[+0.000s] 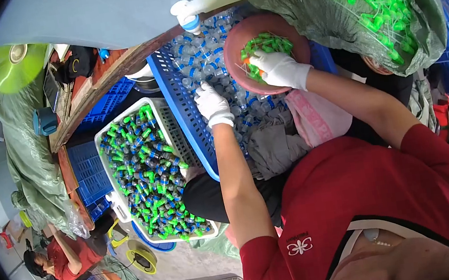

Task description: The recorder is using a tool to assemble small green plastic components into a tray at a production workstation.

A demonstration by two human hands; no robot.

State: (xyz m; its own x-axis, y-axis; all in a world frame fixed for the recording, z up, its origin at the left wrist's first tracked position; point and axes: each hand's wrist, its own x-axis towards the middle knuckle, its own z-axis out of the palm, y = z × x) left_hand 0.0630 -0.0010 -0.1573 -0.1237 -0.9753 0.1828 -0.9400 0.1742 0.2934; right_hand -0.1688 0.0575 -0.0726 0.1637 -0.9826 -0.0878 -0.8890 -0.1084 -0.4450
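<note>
My left hand (pixel 212 105), in a white glove, is over the left side of a blue plastic basket (pixel 183 120). Its fingers are curled in; whatever they may hold is hidden. Around it lie many small clear bottles (pixel 202 49) with blue bands. My right hand (pixel 281 70), also gloved, reaches into a pink bowl (pixel 233 34) resting on the basket. There its bent fingers press into a pile of green nozzle tops with thin tubes (pixel 267 42). Orange shows at the fingertips, and I cannot make out what is between them.
Left of the basket stands a white crate (pixel 103 156) full of dark bottles with green tops (pixel 146 170). At upper right, a grey-green sack (pixel 304 10) holds more green tops. Grey cloth (pixel 276 147) lies by my lap. A person in red (pixel 64 260) works at lower left.
</note>
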